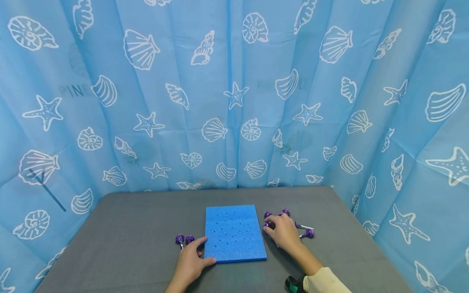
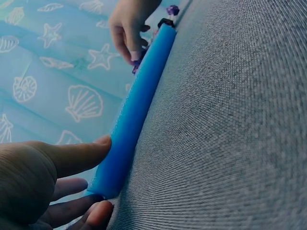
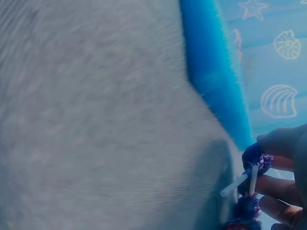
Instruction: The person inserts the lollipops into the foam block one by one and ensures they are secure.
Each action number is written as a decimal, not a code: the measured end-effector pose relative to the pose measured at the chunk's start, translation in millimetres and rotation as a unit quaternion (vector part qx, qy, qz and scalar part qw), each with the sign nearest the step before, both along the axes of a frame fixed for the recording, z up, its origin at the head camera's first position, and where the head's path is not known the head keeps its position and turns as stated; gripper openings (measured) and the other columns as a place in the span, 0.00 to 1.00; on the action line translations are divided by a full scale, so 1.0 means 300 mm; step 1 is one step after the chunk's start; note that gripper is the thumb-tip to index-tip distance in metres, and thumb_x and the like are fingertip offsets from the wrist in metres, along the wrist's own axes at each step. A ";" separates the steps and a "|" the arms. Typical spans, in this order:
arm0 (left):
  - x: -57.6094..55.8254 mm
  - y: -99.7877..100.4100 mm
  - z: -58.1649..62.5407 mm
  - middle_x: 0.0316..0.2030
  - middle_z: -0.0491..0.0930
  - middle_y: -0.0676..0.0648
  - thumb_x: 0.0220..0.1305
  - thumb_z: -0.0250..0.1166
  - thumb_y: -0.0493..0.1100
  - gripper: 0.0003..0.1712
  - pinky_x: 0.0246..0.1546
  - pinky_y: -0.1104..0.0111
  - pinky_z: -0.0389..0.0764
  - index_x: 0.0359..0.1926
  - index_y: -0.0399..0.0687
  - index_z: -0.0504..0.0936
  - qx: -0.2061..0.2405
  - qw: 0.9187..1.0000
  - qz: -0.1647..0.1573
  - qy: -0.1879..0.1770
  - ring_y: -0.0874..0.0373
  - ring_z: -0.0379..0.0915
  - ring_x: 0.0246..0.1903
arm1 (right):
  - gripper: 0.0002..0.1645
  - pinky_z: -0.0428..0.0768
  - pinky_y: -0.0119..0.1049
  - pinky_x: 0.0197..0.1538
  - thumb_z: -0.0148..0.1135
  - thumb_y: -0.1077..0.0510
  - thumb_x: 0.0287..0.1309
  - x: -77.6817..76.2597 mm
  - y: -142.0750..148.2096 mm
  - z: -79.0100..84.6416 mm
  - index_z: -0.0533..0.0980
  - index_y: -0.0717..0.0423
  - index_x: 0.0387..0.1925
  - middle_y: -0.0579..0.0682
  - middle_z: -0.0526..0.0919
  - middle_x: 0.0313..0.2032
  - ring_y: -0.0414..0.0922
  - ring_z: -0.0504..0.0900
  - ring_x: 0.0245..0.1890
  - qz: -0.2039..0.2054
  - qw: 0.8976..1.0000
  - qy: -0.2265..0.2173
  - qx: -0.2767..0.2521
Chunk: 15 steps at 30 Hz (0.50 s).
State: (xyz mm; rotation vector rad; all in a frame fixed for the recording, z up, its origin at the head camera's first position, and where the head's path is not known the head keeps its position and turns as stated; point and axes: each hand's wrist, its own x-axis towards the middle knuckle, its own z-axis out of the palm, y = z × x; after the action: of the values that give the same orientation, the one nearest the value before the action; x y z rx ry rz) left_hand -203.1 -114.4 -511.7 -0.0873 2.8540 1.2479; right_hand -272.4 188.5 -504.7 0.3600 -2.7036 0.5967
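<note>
A flat blue foam block (image 1: 234, 234) with rows of small holes in its top lies on the grey cloth. My left hand (image 1: 191, 262) holds its near left corner, thumb along the front edge and fingers at the left side. In the left wrist view the thumb (image 2: 81, 155) presses the foam's edge. Right of the block, my right hand (image 1: 285, 234) pinches a purple-wrapped lollipop (image 3: 256, 158) by its head, close to the foam's edge. White sticks show below the fingers in the right wrist view, though which lollipop each belongs to is unclear.
Several purple lollipops lie around and beneath my right hand, one lollipop (image 1: 308, 233) to its right. Two more lollipops (image 1: 179, 239) are beside my left hand. A blue shell-print curtain (image 1: 234, 154) stands behind the grey table (image 1: 139, 228).
</note>
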 end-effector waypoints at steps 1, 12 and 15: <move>0.001 0.000 0.001 0.46 0.78 0.45 0.40 0.81 0.46 0.41 0.36 0.55 0.74 0.59 0.43 0.78 0.001 1.000 0.001 0.001 0.56 0.71 0.35 | 0.10 0.67 0.43 0.37 0.75 0.55 0.50 -0.001 -0.001 0.008 0.84 0.50 0.35 0.41 0.81 0.28 0.44 0.70 0.31 0.003 1.000 0.001 -0.012; 0.002 -0.012 0.003 0.42 0.76 0.48 0.42 0.80 0.47 0.41 0.34 0.58 0.71 0.60 0.43 0.77 0.007 1.000 -0.010 0.004 0.56 0.68 0.33 | 0.12 0.75 0.38 0.35 0.70 0.65 0.54 -0.033 -0.018 0.099 0.83 0.56 0.42 0.46 0.80 0.31 0.42 0.77 0.31 0.051 0.984 0.009 -0.172; 0.004 -0.019 0.004 0.39 0.74 0.48 0.44 0.80 0.46 0.39 0.32 0.61 0.69 0.59 0.40 0.78 0.010 1.000 -0.016 0.024 0.57 0.68 0.32 | 0.13 0.75 0.36 0.32 0.69 0.66 0.54 -0.046 -0.026 0.112 0.83 0.56 0.43 0.46 0.80 0.32 0.42 0.77 0.31 0.064 0.980 0.028 -0.188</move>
State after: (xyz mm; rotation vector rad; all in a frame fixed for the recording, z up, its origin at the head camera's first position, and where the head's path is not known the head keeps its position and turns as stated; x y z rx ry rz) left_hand -201.9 -120.2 -510.6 -0.0128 2.8696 1.2912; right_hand -286.2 180.7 -470.9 0.4419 -2.4554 1.0939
